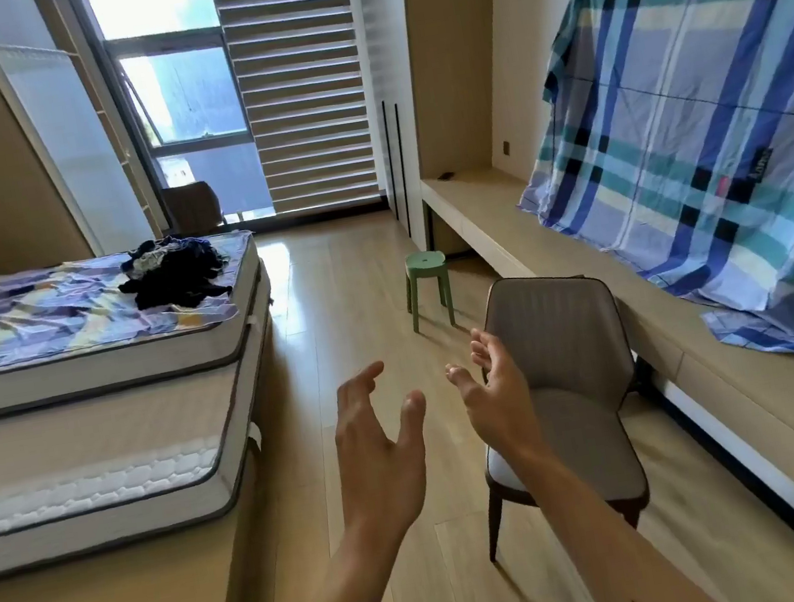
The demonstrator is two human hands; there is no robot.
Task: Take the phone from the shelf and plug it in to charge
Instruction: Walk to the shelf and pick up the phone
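A small dark phone lies flat at the far end of the long pale wooden shelf that runs along the right wall. A dark wall socket sits just above the shelf, to the right of the phone. My left hand and my right hand are both raised in front of me over the floor, fingers spread, palms facing each other, holding nothing. Both hands are far from the phone.
A grey padded chair stands just right of my hands, against the shelf. A green stool is on the wooden floor further ahead. A bed with dark clothes on it fills the left. A plaid sheet hangs over the shelf.
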